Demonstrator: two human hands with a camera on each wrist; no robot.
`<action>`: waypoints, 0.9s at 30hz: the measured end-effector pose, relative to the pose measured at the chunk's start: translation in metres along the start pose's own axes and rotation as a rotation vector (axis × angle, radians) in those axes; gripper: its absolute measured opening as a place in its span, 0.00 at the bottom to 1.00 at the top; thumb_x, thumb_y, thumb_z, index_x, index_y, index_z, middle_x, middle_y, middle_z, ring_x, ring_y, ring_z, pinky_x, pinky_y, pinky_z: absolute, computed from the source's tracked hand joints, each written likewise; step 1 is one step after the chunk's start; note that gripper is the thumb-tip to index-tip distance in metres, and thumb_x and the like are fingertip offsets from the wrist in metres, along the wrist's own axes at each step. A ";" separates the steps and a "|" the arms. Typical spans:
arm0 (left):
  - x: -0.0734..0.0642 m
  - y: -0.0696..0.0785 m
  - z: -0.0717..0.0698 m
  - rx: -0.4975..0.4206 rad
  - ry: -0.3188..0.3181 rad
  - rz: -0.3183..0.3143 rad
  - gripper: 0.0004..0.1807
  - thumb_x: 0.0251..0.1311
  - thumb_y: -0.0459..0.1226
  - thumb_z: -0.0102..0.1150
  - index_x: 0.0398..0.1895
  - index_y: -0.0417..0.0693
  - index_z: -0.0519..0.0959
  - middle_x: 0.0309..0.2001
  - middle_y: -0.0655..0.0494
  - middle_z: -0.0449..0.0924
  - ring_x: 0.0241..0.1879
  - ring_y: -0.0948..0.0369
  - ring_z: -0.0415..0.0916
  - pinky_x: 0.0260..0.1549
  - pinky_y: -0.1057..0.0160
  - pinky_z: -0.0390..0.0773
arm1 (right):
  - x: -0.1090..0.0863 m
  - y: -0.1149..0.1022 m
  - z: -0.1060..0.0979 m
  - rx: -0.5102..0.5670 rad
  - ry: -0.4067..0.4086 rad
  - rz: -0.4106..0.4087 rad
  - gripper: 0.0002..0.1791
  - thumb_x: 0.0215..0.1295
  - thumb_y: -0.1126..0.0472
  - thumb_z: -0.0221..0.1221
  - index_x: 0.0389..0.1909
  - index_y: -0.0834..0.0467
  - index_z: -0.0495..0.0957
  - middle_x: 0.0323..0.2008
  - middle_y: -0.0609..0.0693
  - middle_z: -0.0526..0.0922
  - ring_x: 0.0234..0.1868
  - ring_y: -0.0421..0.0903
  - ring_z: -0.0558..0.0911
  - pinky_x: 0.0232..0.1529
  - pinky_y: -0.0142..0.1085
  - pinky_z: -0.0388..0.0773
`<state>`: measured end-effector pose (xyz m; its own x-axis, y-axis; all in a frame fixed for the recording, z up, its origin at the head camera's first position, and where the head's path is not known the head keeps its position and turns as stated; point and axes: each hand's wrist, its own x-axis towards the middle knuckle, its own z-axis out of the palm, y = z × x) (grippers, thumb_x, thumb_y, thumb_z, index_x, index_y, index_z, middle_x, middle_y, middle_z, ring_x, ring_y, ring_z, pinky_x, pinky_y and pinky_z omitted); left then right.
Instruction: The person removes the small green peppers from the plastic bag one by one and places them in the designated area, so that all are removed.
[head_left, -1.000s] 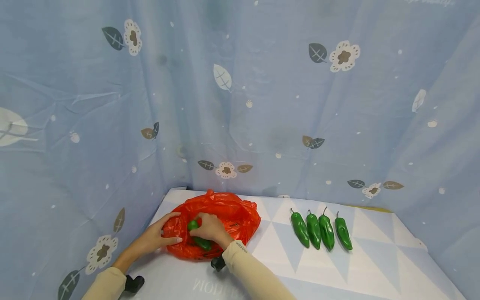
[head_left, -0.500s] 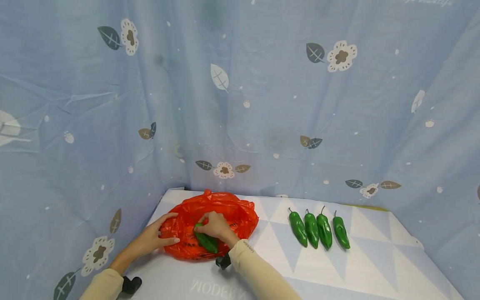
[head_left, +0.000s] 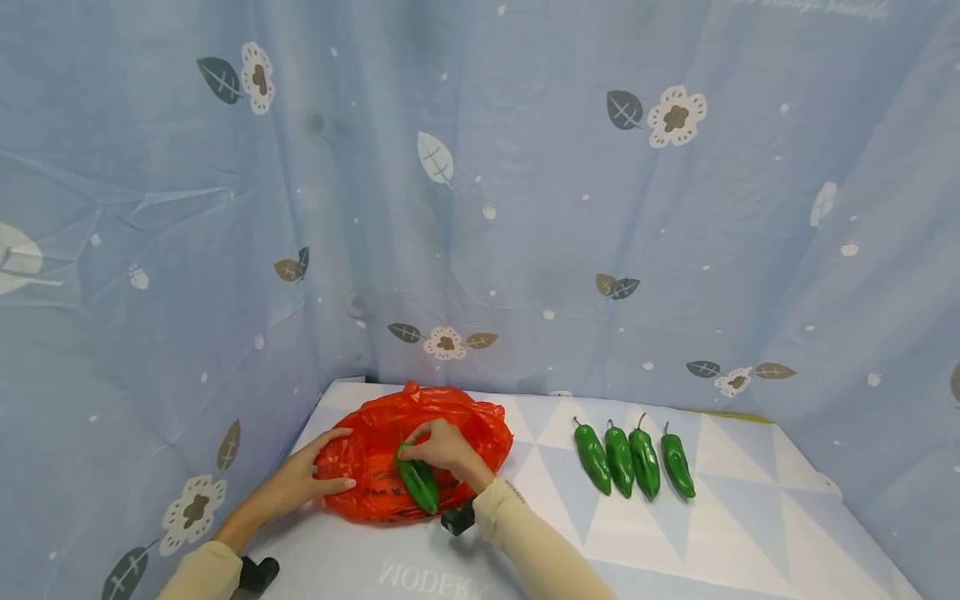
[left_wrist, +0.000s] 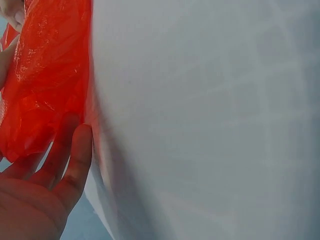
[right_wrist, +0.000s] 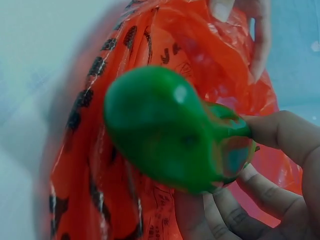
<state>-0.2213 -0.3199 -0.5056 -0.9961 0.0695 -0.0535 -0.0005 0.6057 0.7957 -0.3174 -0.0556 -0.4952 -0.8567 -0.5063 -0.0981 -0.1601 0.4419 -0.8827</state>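
Note:
My right hand (head_left: 446,448) pinches a glossy green chili pepper (head_left: 420,485) by its stem end, over the red plastic bag (head_left: 480,417). In the right wrist view the pepper's (right_wrist: 150,125) rounded tip points at the camera, and thumb and fingers meet at its narrow end. The bag lies with its mouth spread wide; black printing shows on its front. My left hand (head_left: 296,483) rests against the bag's left side, thumb and index finger spread apart. Seen from the left wrist, its fingers (left_wrist: 77,165) extend fairly straight along the red plastic.
To the right, several green chili peppers (head_left: 633,458) lie side by side, stems toward the back. The table (head_left: 735,533) has a pale triangle-patterned cover. A blue flowered curtain (head_left: 525,208) hangs behind and along both sides.
My right hand has drawn the pepper toward the right and out of the bag's hollow, so more of it shows. The left hand stays at the bag's left side.

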 end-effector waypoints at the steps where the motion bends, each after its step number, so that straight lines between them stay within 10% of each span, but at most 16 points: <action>1: 0.000 0.000 0.000 0.000 0.000 -0.005 0.51 0.55 0.49 0.77 0.78 0.50 0.60 0.75 0.32 0.59 0.73 0.32 0.57 0.64 0.28 0.63 | -0.001 0.000 -0.002 0.005 0.000 0.000 0.08 0.58 0.55 0.75 0.34 0.53 0.87 0.32 0.45 0.83 0.29 0.43 0.80 0.31 0.37 0.83; 27: 0.004 -0.004 -0.001 0.003 0.001 -0.014 0.52 0.54 0.52 0.77 0.79 0.50 0.59 0.75 0.31 0.58 0.71 0.33 0.60 0.63 0.31 0.68 | -0.032 0.002 -0.045 0.055 -0.017 -0.047 0.10 0.61 0.54 0.74 0.40 0.52 0.86 0.35 0.47 0.84 0.29 0.45 0.82 0.27 0.40 0.84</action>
<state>-0.2259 -0.3233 -0.5086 -0.9962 0.0598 -0.0640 -0.0144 0.6088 0.7932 -0.3119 -0.0049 -0.4731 -0.8405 -0.5382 -0.0634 -0.1725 0.3766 -0.9102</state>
